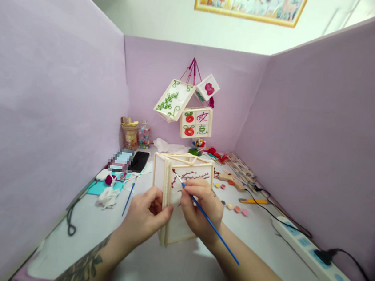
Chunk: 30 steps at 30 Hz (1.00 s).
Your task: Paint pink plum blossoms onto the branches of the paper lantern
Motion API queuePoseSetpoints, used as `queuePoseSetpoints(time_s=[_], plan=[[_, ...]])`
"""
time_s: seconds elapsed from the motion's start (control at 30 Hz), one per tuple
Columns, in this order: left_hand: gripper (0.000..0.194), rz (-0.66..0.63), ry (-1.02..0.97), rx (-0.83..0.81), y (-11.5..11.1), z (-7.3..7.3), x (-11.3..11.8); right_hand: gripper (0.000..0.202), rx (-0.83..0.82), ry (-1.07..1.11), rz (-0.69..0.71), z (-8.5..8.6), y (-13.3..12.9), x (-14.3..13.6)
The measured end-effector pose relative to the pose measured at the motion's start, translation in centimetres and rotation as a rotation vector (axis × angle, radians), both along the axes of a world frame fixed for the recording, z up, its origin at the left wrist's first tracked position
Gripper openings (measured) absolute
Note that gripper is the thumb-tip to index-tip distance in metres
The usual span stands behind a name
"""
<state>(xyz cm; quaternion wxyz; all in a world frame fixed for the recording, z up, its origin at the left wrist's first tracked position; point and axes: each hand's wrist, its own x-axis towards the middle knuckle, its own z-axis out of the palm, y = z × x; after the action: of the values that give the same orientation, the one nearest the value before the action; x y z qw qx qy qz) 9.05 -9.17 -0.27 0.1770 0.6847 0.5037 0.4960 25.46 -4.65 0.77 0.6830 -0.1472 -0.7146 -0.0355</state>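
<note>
A box-shaped lantern (181, 225) with a pale wooden frame and white panels stands upright on the table in front of me. Dark red blossom branches are painted on its front panel. My left hand (148, 212) grips the lantern's left corner edge, thumb on the front and curled fingers at the side. My right hand (202, 207) pinches a thin paintbrush (214, 230) with a blue handle. The brush tip touches or nearly touches the upper left of the painted panel. The right fingers lie close against the panel, hiding part of it.
Small paint pots (234, 208), a yellow utility knife (253, 201) and a white power strip (316, 257) lie to the right. On the left are a second brush (128, 199), crumpled tissue (108, 197) and a black phone (139, 161). Decorated lanterns (196, 122) hang behind.
</note>
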Motion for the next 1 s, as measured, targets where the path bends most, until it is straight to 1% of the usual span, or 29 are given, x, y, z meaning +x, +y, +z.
queuePoseSetpoints(time_s=[0.27,0.5,0.73,1.0], plan=[[0.022,0.000,0.006,-0.019,-0.02,-0.06,0.02,0.024,-0.012,0.002,0.010,0.29,-0.12,-0.21],[0.022,0.011,0.021,-0.016,0.08,-0.27,-0.11,0.022,-0.017,0.008,0.001,0.21,-0.12,-0.28],[0.024,0.008,0.024,0.000,0.10,-0.11,-0.12,0.024,-0.041,0.096,0.034,0.10,-0.50,0.32],[0.022,-0.006,0.004,-0.007,-0.02,-0.14,-0.03,0.024,-0.016,0.029,0.004,0.13,-0.27,-0.12]])
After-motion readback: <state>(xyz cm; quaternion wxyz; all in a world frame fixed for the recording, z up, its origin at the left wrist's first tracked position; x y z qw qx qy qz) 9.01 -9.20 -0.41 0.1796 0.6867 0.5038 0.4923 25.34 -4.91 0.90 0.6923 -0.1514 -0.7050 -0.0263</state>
